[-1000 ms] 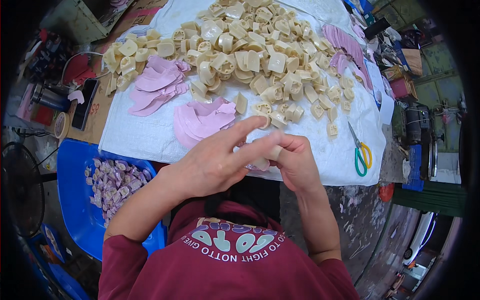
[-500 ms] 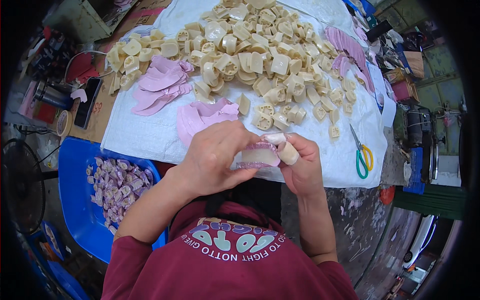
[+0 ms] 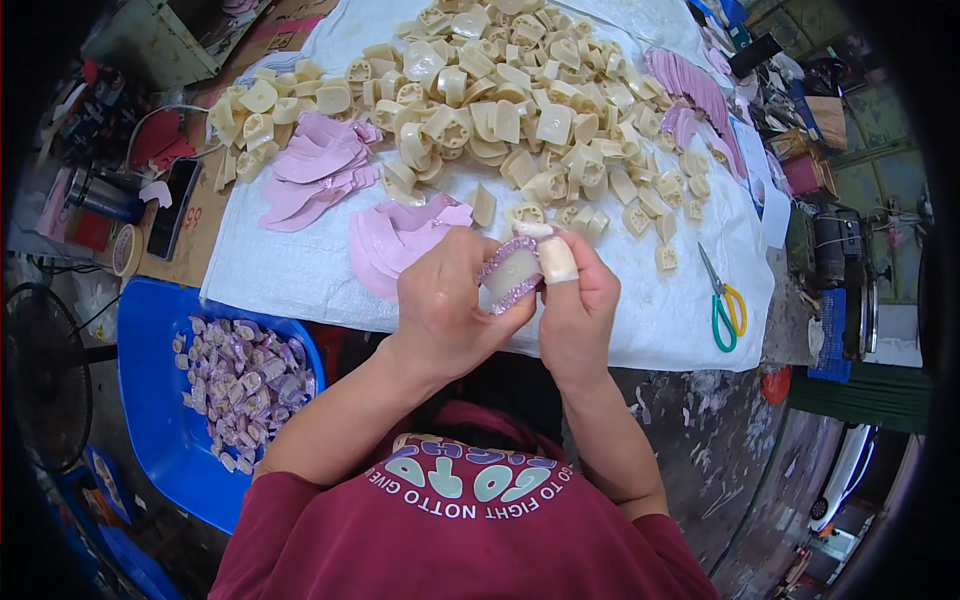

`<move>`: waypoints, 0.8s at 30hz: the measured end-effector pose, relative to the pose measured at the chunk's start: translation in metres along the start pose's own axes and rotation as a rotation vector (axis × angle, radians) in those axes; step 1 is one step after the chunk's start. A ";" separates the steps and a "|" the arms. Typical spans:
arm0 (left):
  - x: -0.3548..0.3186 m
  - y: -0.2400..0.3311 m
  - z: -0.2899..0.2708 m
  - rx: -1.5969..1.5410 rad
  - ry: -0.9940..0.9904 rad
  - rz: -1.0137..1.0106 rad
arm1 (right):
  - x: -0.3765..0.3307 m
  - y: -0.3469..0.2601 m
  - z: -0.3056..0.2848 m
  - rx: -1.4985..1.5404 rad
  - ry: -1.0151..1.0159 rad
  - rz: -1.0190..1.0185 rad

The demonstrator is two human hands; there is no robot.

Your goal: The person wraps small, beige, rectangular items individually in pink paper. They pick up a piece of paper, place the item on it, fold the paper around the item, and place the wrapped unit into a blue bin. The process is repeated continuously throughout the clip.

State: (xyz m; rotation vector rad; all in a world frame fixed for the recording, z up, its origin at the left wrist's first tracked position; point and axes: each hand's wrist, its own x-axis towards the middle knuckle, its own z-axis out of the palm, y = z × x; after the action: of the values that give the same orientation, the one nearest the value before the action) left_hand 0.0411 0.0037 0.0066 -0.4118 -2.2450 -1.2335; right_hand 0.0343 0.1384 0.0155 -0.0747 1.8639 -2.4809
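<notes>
Between my two hands is a shoe heel [image 3: 513, 285], pale on its visible face and edged with purple glitter covering. My left hand [image 3: 445, 300] grips it from the left, thumb along the lower edge. My right hand [image 3: 580, 315] closes on its right end, with pale wraps on the thumb and a finger. Just beyond lie pink cut pieces [image 3: 385, 250] with glittery edges, and another stack of pink pieces [image 3: 310, 170] sits farther left. A large heap of bare cream heels [image 3: 500, 110] spreads over the white cloth [image 3: 260, 270].
At the left, a blue tub [image 3: 150, 400] holds many purple-covered heels [image 3: 245, 385]. Scissors [image 3: 722, 300] with green and yellow handles rest at the cloth's right. Fanned purple strips [image 3: 690, 95] lie at the far right. A phone [image 3: 173, 210], tape roll [image 3: 127, 248] and fan [image 3: 45, 375] are leftward.
Both hands have drawn closer together, the right moving left. The heel has turned so more of its pale face and curved glitter rim show. My right thumb now presses at its right end.
</notes>
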 end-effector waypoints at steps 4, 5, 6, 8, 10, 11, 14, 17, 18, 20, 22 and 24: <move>-0.003 -0.006 0.003 -0.079 -0.010 -0.176 | 0.003 -0.009 0.005 0.252 -0.042 0.194; -0.002 -0.008 0.004 -0.069 0.004 -0.133 | 0.002 -0.012 0.006 0.317 -0.033 0.234; -0.003 -0.007 0.006 -0.065 0.013 -0.092 | 0.001 -0.006 -0.001 0.229 -0.064 0.175; -0.005 -0.006 0.007 -0.047 0.012 -0.086 | -0.003 0.005 0.000 -0.197 -0.018 -0.029; -0.004 -0.005 0.007 -0.026 -0.002 -0.148 | -0.001 0.006 -0.002 -0.282 -0.036 -0.040; -0.005 -0.005 0.007 -0.036 -0.013 -0.183 | 0.002 0.005 -0.006 -0.150 -0.077 0.057; -0.007 -0.010 0.004 -0.013 -0.029 -0.210 | 0.001 0.003 -0.001 -0.034 -0.128 0.106; -0.011 -0.009 0.007 0.038 -0.036 -0.140 | -0.005 0.009 0.003 -0.165 -0.122 0.024; -0.013 -0.009 0.007 0.040 -0.040 -0.159 | -0.006 0.011 0.004 -0.226 -0.119 -0.009; -0.017 -0.011 0.004 0.056 -0.033 -0.179 | -0.008 0.010 0.014 -0.142 -0.159 0.040; -0.022 -0.014 -0.002 0.078 -0.017 -0.185 | -0.011 0.018 0.017 -0.171 -0.192 0.045; -0.029 -0.018 -0.020 0.037 -0.027 -0.141 | -0.012 0.025 0.022 -0.265 -0.286 0.053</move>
State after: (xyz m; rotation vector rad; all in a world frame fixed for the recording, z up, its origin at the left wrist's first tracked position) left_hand 0.0614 -0.0229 -0.0139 -0.2613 -2.3499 -1.2609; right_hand 0.0479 0.1110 -0.0024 -0.3621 2.0203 -2.0455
